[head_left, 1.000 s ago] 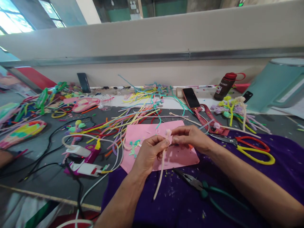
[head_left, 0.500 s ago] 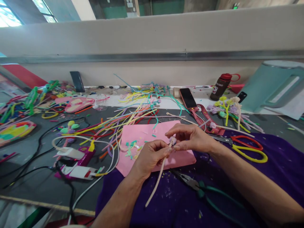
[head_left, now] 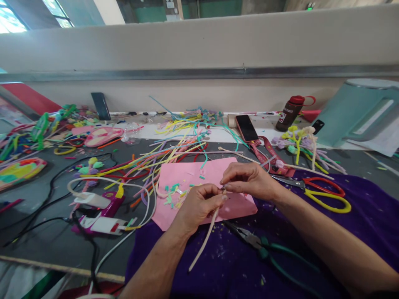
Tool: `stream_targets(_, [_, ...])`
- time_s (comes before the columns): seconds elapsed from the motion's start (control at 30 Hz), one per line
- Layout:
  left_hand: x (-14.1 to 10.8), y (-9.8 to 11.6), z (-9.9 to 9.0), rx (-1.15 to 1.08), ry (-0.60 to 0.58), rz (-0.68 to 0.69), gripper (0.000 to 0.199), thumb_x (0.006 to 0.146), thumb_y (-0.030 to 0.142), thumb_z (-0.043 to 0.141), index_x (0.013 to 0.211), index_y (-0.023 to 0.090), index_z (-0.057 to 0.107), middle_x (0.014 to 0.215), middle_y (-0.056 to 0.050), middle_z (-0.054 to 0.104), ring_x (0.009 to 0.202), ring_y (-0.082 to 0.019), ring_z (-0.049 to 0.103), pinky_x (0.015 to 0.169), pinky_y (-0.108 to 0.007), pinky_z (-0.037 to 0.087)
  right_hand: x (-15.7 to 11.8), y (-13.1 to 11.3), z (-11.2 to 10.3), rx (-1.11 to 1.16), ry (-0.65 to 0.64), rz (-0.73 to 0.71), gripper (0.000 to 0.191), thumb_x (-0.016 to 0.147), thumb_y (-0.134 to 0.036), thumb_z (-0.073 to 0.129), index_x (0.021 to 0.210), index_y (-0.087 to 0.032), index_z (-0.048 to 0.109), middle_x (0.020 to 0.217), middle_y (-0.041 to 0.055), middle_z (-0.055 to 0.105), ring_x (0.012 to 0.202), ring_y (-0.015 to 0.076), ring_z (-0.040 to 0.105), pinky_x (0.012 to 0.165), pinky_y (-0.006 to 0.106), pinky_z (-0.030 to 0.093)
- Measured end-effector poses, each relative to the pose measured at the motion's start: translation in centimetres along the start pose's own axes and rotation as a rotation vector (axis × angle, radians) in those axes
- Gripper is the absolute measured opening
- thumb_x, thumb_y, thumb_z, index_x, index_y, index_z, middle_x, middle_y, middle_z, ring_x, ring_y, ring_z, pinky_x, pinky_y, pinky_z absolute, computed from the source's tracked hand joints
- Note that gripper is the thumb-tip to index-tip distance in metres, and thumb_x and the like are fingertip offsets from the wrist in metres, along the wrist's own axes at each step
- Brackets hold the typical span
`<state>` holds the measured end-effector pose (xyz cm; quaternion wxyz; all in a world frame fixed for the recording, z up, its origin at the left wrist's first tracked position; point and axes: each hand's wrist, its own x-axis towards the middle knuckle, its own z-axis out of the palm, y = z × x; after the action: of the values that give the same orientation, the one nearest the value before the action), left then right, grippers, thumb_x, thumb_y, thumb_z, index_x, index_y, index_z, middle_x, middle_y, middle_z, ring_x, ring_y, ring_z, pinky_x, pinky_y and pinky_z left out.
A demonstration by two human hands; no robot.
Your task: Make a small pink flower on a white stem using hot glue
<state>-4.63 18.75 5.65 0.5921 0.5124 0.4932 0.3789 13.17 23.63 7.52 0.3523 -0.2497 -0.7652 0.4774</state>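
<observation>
Over a pink sheet (head_left: 174, 174), both my hands meet at the upper end of a cream pipe cleaner (head_left: 205, 243). My left hand (head_left: 204, 203) pinches it between thumb and fingers, and its long tail hangs down toward the purple cloth. My right hand (head_left: 246, 180) is closed at the same spot, fingertips pinching the top of the pipe cleaner, where a small bit of lilac shows. The fingers mostly hide that end. Teal and yellow snippets (head_left: 170, 197) lie on the sheet left of my hands.
Green-handled pliers (head_left: 263, 247) lie on the purple cloth (head_left: 199, 282). Scissors (head_left: 324, 193) rest at the right. Behind are loose pipe cleaners (head_left: 174, 155), a phone (head_left: 247, 128), a bottle (head_left: 289, 114) and a teal kettle (head_left: 336, 112). A power strip (head_left: 114, 205) with cables sits left.
My right hand's fingertips have closed in around the top of the pipe cleaner, covering most of the lilac piece seen before. The left hand has barely moved.
</observation>
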Motion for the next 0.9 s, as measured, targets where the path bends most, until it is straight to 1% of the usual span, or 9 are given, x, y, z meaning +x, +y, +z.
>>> stream_targets(0.13, [-0.01, -0.04, 0.01, -0.007, -0.001, 0.012, 0.019, 0.066, 0.029, 0.068, 0.058, 0.015, 0.057, 0.047, 0.005, 0.05, 0.037, -0.004, 0.035, 0.041, -0.019, 0.026, 0.02, 0.11, 0.17, 0.017, 0.011, 0.028, 0.009, 0.075, -0.022, 0.065, 0.082, -0.017, 0.069, 0.078, 0.002, 0.062, 0.067, 0.0104, 0.055, 0.056, 0.021, 0.042])
stream_targets(0.37, [-0.03, 0.03, 0.01, 0.0, -0.001, 0.019, 0.018, 0.067, 0.028, 0.068, 0.059, 0.015, 0.058, 0.047, 0.006, 0.049, 0.038, -0.004, 0.035, 0.041, -0.019, 0.028, 0.05, 0.04, 0.21, 0.017, 0.02, 0.034, 0.008, 0.075, -0.022, 0.065, 0.079, -0.016, 0.069, 0.076, 0.0021, 0.062, 0.066, 0.0107, 0.055, 0.056, 0.021, 0.042])
stream_targets(0.5, [-0.03, 0.03, -0.01, 0.003, 0.006, 0.007, 0.015, 0.066, 0.027, 0.067, 0.061, 0.015, 0.059, 0.049, 0.005, 0.05, 0.04, -0.005, 0.036, 0.042, -0.019, 0.029, -0.04, -0.11, 0.12, 0.069, 0.004, 0.075, 0.02, 0.076, -0.033, 0.064, 0.086, -0.016, 0.07, 0.073, 0.0024, 0.063, 0.057, 0.0096, 0.054, 0.049, 0.02, 0.042])
stream_targets(0.6, [-0.06, 0.01, -0.04, -0.001, -0.001, 0.012, 0.014, 0.066, 0.027, 0.067, 0.062, 0.015, 0.061, 0.049, 0.005, 0.05, 0.04, -0.005, 0.036, 0.042, -0.019, 0.028, -0.12, -0.35, 0.05, 0.087, 0.035, 0.135, 0.028, 0.077, -0.037, 0.062, 0.094, -0.016, 0.069, 0.071, 0.0026, 0.065, 0.054, 0.009, 0.053, 0.047, 0.02, 0.043])
stream_targets(0.67, [-0.08, 0.02, -0.09, -0.025, -0.019, 0.007, 0.016, 0.066, 0.028, 0.068, 0.06, 0.015, 0.06, 0.047, 0.005, 0.05, 0.039, -0.005, 0.036, 0.042, -0.019, 0.027, -0.13, -0.42, -0.01, 0.097, 0.064, 0.172, 0.032, 0.078, -0.039, 0.061, 0.1, -0.016, 0.068, 0.076, 0.0036, 0.066, 0.055, 0.009, 0.055, 0.047, 0.02, 0.044])
stream_targets(0.73, [-0.08, 0.05, -0.18, -0.086, -0.038, -0.019, 0.019, 0.066, 0.031, 0.068, 0.059, 0.015, 0.061, 0.048, 0.003, 0.053, 0.039, -0.005, 0.037, 0.042, -0.019, 0.027, -0.08, -0.3, -0.04, 0.121, 0.097, 0.198, 0.035, 0.079, -0.041, 0.059, 0.102, -0.016, 0.066, 0.083, 0.0052, 0.066, 0.055, 0.0088, 0.057, 0.044, 0.019, 0.042])
stream_targets(0.8, [-0.04, 0.05, -0.33, -0.17, -0.02, -0.041, 0.02, 0.067, 0.033, 0.068, 0.062, 0.014, 0.064, 0.053, 0.0, 0.058, 0.044, -0.007, 0.043, 0.044, -0.02, 0.031, 0.01, 0.01, 0.03, 0.165, 0.139, 0.222, 0.035, 0.081, -0.043, 0.056, 0.096, -0.014, 0.066, 0.084, 0.0057, 0.065, 0.051, 0.0078, 0.056, 0.041, 0.018, 0.038])
stream_targets(0.9, [0.13, -0.09, -0.6, -0.281, 0.071, -0.021, 0.019, 0.068, 0.033, 0.068, 0.068, 0.015, 0.069, 0.066, -0.003, 0.064, 0.056, -0.009, 0.052, 0.051, -0.02, 0.036, 0.18, 0.5, 0.58, 0.258, 0.187, 0.275, 0.032, 0.081, -0.043, 0.056, 0.077, -0.013, 0.064, 0.069, 0.0024, 0.063, 0.044, 0.0055, 0.052, 0.038, 0.016, 0.031])
